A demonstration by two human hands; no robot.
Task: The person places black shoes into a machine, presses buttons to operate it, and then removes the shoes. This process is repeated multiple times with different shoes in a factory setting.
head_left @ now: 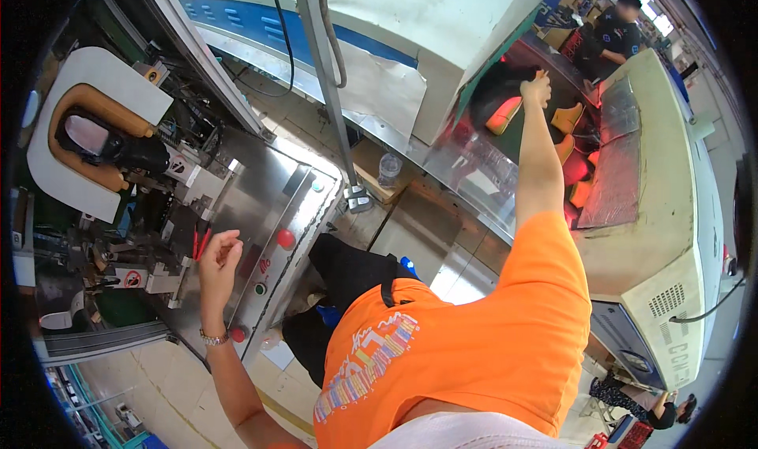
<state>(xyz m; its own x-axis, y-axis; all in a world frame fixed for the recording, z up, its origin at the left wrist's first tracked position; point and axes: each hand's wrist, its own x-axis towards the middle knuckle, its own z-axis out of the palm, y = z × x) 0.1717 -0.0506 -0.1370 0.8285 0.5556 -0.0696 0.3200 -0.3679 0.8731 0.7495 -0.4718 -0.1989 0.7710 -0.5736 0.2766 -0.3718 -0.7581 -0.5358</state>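
My right hand (537, 92) reaches into the red-lit opening of a cream machine. Its fingers are closed on a dark shoe piece with an orange-tan edge, mostly hidden by the hand. Just left of it lies a shoe piece with a tan bottom (503, 115). My left hand (219, 263) hovers over the front of a metal-topped machine (264, 185), fingers loosely curled and apart, with nothing visible in them. Close beside it are red-handled pliers (200, 242). Further left, a black shoe (99, 140) sits inside a tan padded U-shaped clamp (67, 106).
Several tan-edged shoe pieces (567, 119) lie in the red-lit opening. A red push button (285, 238) sits on the left machine's front edge. A metal post (328, 78) stands between the machines, near a clear plastic cup (389, 167). Another person (618, 35) is at the far right.
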